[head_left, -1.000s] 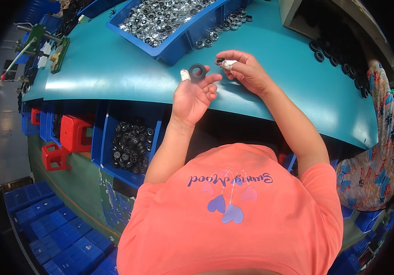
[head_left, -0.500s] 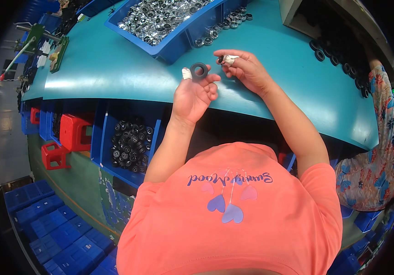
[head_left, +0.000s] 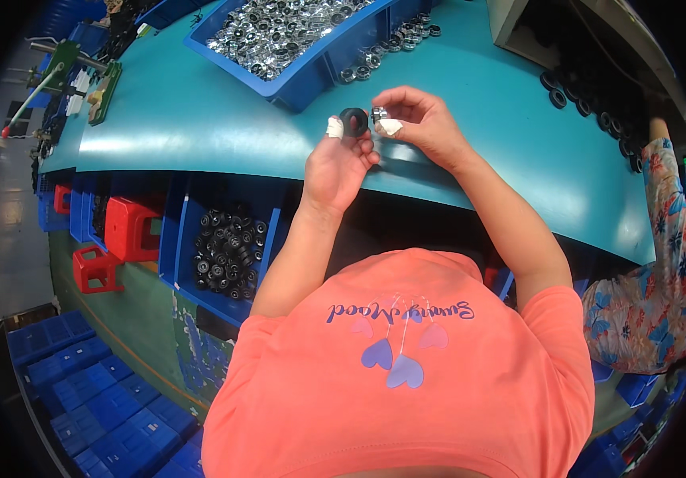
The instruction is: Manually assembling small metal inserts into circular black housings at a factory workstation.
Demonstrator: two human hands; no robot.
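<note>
Between the fingers and thumb of my left hand (head_left: 332, 174) is a black rubber ring (head_left: 346, 114), like a small tyre, held up over the bench. My right hand (head_left: 432, 131) pinches a small shiny silver wheel hub (head_left: 379, 115) by its rim. The hub is just right of the ring, close beside it; whether they touch I cannot tell. White wrapping covers a digit on each hand. Beyond my hands stands a blue bin (head_left: 303, 89) heaped with silver hubs (head_left: 275, 36). Several loose hubs (head_left: 371, 59) lie along its right side.
Black rings (head_left: 583, 106) lie at the right of the green bench (head_left: 183, 131), near a person's patterned sleeve (head_left: 666, 187). A green lever press (head_left: 60, 68) is at far left. Below the bench are a blue bin of black wheels (head_left: 227, 255) and red stools (head_left: 126, 231).
My right hand has turned the hub and brought it left to the ring. My left hand has tilted the ring and shifted slightly right. The person at the right has moved their arm.
</note>
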